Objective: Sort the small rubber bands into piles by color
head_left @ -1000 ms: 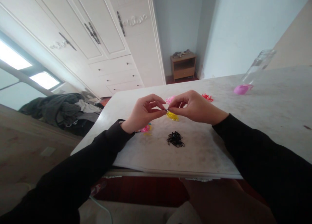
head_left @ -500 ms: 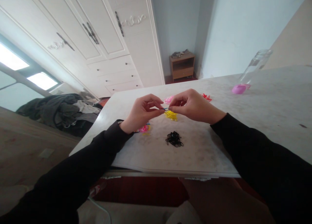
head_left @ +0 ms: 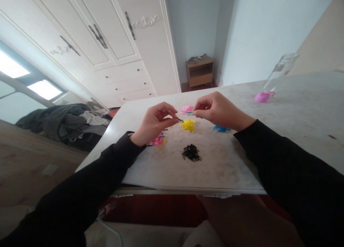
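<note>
My left hand pinches a small black rubber band between thumb and forefinger, just left of a pile of yellow rubber bands. A thin blue rubber band sticks out of the closed fingertips of my right hand. Behind it lies a pink pile. Under my right wrist a blue pile shows. Nearer to me is a heap of black rubber bands. A mixed-colour pile is partly covered by my left hand.
The pale table carries a clear glass bottle with something pink at its base, at the back right. A white wardrobe and a small wooden cabinet stand beyond. Dark clothes are heaped at the left.
My hands have moved apart. The right one has shifted right and slightly back with the blue band, leaving the black band in the left. The red bands are now hidden behind my right hand.
</note>
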Available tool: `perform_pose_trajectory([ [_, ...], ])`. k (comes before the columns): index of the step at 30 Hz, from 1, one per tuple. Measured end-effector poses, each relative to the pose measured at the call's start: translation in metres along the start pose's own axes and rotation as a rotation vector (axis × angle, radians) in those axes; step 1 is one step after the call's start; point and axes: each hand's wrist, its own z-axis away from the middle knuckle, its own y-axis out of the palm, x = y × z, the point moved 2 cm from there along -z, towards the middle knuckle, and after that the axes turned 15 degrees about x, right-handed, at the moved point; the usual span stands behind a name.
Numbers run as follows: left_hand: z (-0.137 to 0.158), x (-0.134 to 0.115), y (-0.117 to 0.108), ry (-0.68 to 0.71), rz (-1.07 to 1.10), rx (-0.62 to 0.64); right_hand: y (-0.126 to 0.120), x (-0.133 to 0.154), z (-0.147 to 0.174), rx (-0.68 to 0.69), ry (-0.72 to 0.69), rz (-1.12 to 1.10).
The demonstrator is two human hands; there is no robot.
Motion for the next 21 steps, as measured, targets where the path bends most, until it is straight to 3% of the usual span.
perform_pose_trajectory([
  [3, 0.000, -0.001, 0.000, 0.013, 0.015, 0.022, -0.020, -0.011, 0.003, 0.039, 0.019, 0.044],
  [10, 0.003, -0.003, 0.000, -0.030, 0.019, 0.071, -0.076, -0.055, 0.022, 0.292, 0.122, 0.089],
  [15, 0.004, -0.003, 0.002, -0.035, 0.042, 0.136, -0.081, -0.070, 0.027, 0.453, 0.199, 0.142],
  [21, 0.005, -0.002, 0.002, -0.070, 0.053, 0.183, -0.079, -0.063, 0.029, 0.601, 0.326, 0.235],
])
